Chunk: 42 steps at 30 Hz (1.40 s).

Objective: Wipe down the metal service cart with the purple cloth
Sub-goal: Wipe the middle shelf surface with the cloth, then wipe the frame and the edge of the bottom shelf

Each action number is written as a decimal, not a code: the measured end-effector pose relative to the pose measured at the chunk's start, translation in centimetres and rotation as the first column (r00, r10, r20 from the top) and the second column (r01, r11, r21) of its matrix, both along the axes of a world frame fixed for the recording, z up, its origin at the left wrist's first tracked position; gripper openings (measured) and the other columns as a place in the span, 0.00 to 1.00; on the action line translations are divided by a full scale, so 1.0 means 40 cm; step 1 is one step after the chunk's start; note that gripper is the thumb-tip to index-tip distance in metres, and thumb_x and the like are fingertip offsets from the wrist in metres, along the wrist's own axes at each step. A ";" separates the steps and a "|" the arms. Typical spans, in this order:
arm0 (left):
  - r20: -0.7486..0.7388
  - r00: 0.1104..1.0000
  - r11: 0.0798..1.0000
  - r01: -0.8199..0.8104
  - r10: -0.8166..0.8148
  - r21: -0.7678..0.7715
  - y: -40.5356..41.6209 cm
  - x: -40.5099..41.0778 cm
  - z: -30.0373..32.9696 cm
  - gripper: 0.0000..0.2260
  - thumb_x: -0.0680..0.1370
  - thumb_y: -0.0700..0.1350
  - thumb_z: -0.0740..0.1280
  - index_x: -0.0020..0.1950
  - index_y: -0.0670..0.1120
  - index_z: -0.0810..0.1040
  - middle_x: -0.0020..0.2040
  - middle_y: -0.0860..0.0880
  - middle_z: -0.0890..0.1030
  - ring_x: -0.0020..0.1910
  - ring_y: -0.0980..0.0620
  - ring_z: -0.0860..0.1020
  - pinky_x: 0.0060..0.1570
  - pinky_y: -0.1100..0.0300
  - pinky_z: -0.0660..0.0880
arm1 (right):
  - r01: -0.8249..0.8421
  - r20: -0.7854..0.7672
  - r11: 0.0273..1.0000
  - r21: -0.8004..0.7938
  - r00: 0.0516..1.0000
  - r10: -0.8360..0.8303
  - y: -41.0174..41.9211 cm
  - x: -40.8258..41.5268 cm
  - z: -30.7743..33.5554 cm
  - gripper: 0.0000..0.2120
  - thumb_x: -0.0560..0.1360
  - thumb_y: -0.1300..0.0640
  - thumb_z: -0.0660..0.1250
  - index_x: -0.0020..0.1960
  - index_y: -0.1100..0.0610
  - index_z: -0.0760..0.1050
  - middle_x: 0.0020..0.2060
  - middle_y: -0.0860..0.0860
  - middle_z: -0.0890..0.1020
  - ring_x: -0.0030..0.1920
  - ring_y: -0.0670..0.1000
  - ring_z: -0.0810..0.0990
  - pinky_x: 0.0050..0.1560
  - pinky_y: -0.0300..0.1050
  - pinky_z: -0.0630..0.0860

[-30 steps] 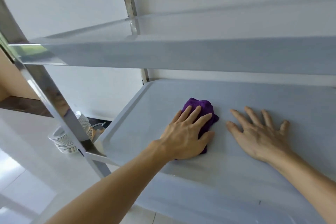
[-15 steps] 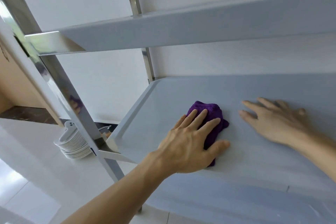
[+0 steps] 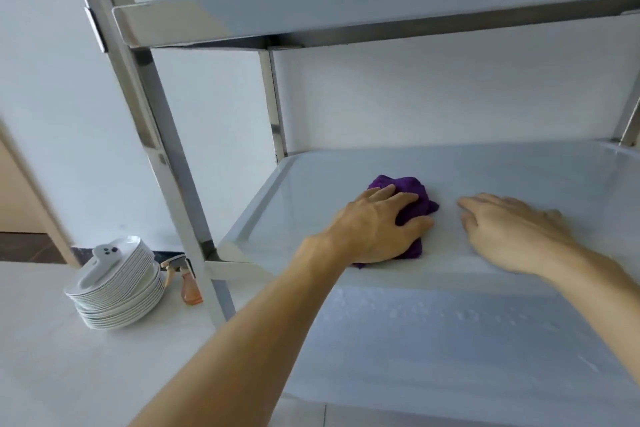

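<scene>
Pressing down on the crumpled purple cloth (image 3: pixel 407 199), our left hand (image 3: pixel 375 229) lay over it with the fingers spread and slightly bent across the fabric, thumb out along its right edge, so that the cloth showed beyond the fingertips and under the heel of the palm. The cloth sat on the middle shelf (image 3: pixel 519 177) of the shiny metal service cart (image 3: pixel 166 149), in the left half of that shelf and a little back from its front lip. Just to the right of the cloth, apart from it, our right hand (image 3: pixel 512 229) rested palm down on the same shelf, fingers straight and close together, holding nothing. Above the cloth ran the cart's upper shelf (image 3: pixel 346 10), carried on slanted steel uprights. Left of the cart, on the white floor (image 3: pixel 69 374), stood a stack of white ceramic plates (image 3: pixel 117 291), and between that stack and the cart's front left upright lay a spray bottle with an orange body (image 3: pixel 188 282), partly hidden by the upright. We could not tell whether the bottle touched the plates.
</scene>
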<state>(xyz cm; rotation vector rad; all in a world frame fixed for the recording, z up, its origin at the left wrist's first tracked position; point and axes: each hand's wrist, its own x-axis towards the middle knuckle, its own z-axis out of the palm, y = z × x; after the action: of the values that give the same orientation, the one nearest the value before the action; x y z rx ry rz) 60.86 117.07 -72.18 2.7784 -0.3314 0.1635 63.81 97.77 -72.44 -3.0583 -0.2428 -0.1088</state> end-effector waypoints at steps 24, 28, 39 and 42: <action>0.335 0.902 0.827 -0.043 0.273 -0.560 0.276 -0.326 0.054 0.07 0.77 0.55 0.68 0.55 0.63 0.79 0.40 0.62 0.82 0.39 0.60 0.81 0.36 0.71 0.75 | -0.398 0.114 0.902 0.165 0.917 0.383 0.251 -0.133 0.034 0.18 0.82 0.43 0.45 0.59 0.44 0.72 0.58 0.40 0.77 0.58 0.50 0.75 0.53 0.51 0.67; 0.235 0.905 0.519 0.019 0.355 -0.854 0.344 -0.372 0.147 0.07 0.78 0.55 0.69 0.54 0.57 0.84 0.47 0.53 0.86 0.46 0.51 0.85 0.46 0.54 0.82 | -0.472 0.109 0.874 0.113 0.880 0.462 0.308 -0.140 -0.003 0.19 0.78 0.41 0.39 0.47 0.41 0.68 0.48 0.39 0.75 0.54 0.49 0.74 0.56 0.52 0.68; 0.574 0.319 0.459 0.370 0.754 -0.808 0.401 -0.419 0.250 0.08 0.80 0.54 0.65 0.44 0.53 0.79 0.32 0.57 0.70 0.34 0.57 0.71 0.28 0.58 0.71 | -0.437 0.172 0.897 0.064 0.890 0.421 0.317 -0.125 -0.040 0.22 0.81 0.37 0.42 0.70 0.37 0.65 0.68 0.30 0.67 0.69 0.43 0.66 0.65 0.48 0.63; 0.594 0.133 0.498 0.418 0.793 -0.759 0.422 -0.403 0.278 0.12 0.80 0.55 0.65 0.53 0.47 0.79 0.36 0.59 0.74 0.37 0.58 0.72 0.39 0.59 0.74 | -0.443 0.188 0.895 0.047 0.884 0.428 0.320 -0.131 -0.039 0.21 0.82 0.39 0.42 0.69 0.38 0.65 0.67 0.31 0.67 0.69 0.43 0.65 0.64 0.48 0.63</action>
<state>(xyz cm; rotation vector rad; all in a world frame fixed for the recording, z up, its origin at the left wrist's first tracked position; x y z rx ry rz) 44.72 133.97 -61.05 1.1550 0.0203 1.8059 58.59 110.58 -73.99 -2.8199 -0.9029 -0.3471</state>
